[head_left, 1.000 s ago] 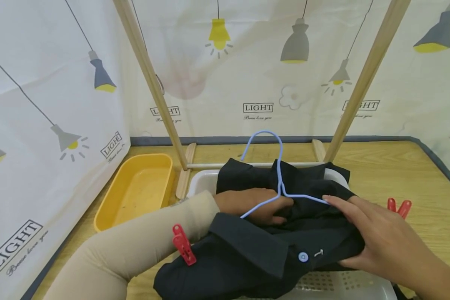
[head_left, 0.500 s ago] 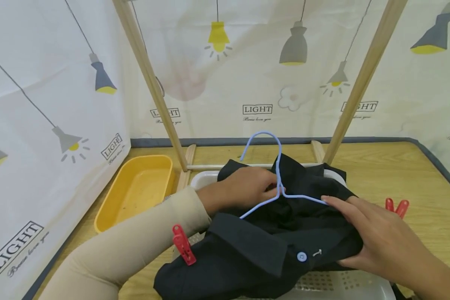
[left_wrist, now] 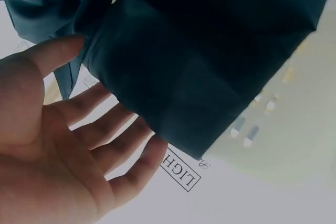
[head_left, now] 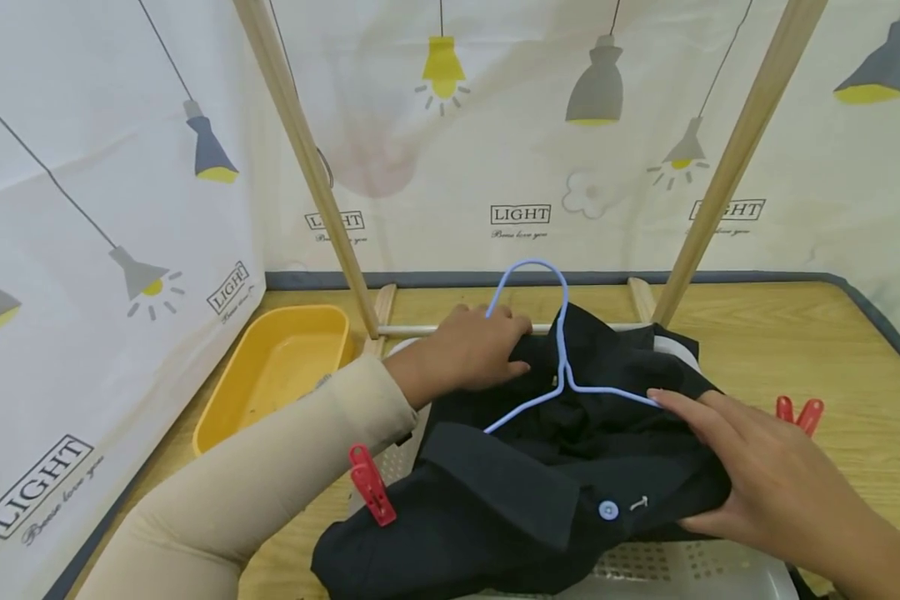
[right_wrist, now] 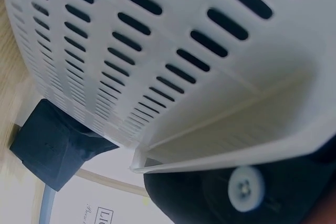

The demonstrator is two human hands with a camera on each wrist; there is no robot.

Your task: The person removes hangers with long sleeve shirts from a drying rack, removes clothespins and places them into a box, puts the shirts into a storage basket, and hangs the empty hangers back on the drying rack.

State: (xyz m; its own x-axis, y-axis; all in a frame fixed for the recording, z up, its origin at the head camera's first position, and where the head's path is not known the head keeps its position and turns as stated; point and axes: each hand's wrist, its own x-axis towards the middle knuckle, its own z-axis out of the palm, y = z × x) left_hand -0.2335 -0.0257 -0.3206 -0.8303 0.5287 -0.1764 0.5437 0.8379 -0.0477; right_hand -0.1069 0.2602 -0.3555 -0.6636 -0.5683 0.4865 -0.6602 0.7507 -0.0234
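Note:
A black shirt (head_left: 495,492) with a pale blue button lies heaped over a white basket (head_left: 690,567). Out of its collar stands the hook of a light blue hanger (head_left: 565,350). My right hand (head_left: 765,475) grips the shirt's right side, index fingertip on the hanger's arm. At the shirt's far left part is my left hand (head_left: 480,346), back up, beside the hook. The left wrist view shows its loosely extended fingers (left_wrist: 115,124) reaching to the edge of the dark cloth, thumb close to the fabric. In the right wrist view the basket's slotted wall (right_wrist: 136,35) hides the right hand's grip.
A yellow tray (head_left: 277,375) sits at the left. Behind the basket rises a wooden rack with a left post (head_left: 307,158), a right post (head_left: 735,158) and a low crossbar. One red clothespin (head_left: 372,485) overlaps the shirt; another clothespin (head_left: 801,414) shows behind my right hand.
My left hand has come out of the folds near the collar and moved back and left to the shirt's far edge. The right hand keeps its grip.

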